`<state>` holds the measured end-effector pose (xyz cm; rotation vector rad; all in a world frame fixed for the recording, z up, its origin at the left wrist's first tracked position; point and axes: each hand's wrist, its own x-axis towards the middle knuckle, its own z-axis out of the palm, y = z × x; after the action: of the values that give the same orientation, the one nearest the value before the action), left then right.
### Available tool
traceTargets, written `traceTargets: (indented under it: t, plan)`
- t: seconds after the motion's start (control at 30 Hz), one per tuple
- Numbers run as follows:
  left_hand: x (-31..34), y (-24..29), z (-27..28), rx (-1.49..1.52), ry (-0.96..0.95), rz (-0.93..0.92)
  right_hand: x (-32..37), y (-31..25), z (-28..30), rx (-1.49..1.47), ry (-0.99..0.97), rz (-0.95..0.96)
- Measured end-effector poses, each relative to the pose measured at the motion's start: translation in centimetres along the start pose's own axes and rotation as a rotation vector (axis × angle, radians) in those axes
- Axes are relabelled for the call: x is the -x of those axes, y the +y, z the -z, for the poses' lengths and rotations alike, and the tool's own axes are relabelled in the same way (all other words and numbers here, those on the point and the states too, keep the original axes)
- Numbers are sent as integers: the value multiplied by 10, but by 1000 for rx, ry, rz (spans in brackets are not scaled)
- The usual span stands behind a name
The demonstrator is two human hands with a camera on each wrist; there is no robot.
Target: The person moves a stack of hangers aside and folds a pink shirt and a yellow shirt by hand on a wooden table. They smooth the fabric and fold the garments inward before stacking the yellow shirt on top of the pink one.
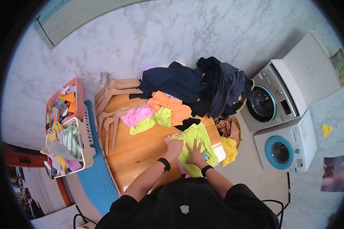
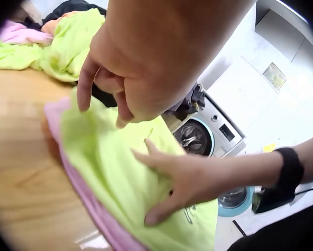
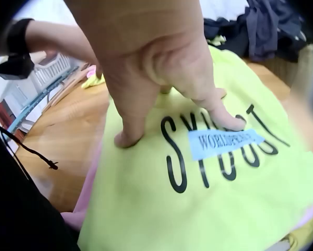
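Note:
A lime-green shirt [image 1: 198, 138] with black lettering and a light-blue patch [image 3: 224, 144] lies spread over a pink garment [image 2: 101, 217] at the table's near right. My right hand [image 1: 195, 155] rests on the shirt with its fingers spread, the tips touching the cloth beside the print in the right wrist view. At the shirt's left edge is my left hand [image 1: 173, 149]; in the left wrist view its fingers [image 2: 84, 89] are bent over the cloth, and whether they pinch it cannot be told.
Wooden hangers [image 1: 112, 91] lie at the table's left. Behind the shirt are orange [image 1: 171, 107], pink [image 1: 137, 115] and dark clothes [image 1: 174, 80]. Two filled baskets [image 1: 87, 147] stand left, by a blue ironing board [image 1: 97, 187]. Two washing machines [image 1: 271, 99] are at the right.

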<state>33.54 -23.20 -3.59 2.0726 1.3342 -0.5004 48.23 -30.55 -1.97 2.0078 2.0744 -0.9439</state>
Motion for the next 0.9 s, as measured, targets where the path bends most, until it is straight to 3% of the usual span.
traceTargets:
  t: [0.07,0.1,0.17,0.3,0.37,0.5,0.57,0.63,0.7,0.73,0.77,0.83,0.9]
  plan:
    - [0,15,43,-117,380,-93,-12,2,1,22,-56,-100]
    - [-5,13,56,-118,375,-91,-17,4,3,19,-60,-100]
    - [-18,6,74,-514,902,-164,-27,11,15,14,-59,-166]
    - [-83,-44,60,-285,703,-32,-44,44,37,-25,-63,-244]
    - [-109,-60,75,-246,342,121,-50,59,39,70,-24,-203]
    - [-137,-72,111,-3,176,104,-56,52,44,111,-110,-188]
    - [-165,-85,93,-168,334,-22,-64,50,43,118,-129,-186]
    - [-144,-74,96,-148,416,-71,-70,48,41,131,-133,-217]
    - [-116,-60,110,164,478,-135,-79,46,49,129,-163,-218]
    - [-105,-64,102,288,647,-227,-83,44,53,136,-177,-249]
    - [-89,-72,93,288,649,-212,-86,42,56,143,-192,-278]
    - [-55,-93,71,243,1053,-102,-91,40,58,164,-219,-275]
    - [-19,-112,53,161,1225,291,-92,39,60,164,-221,-305]
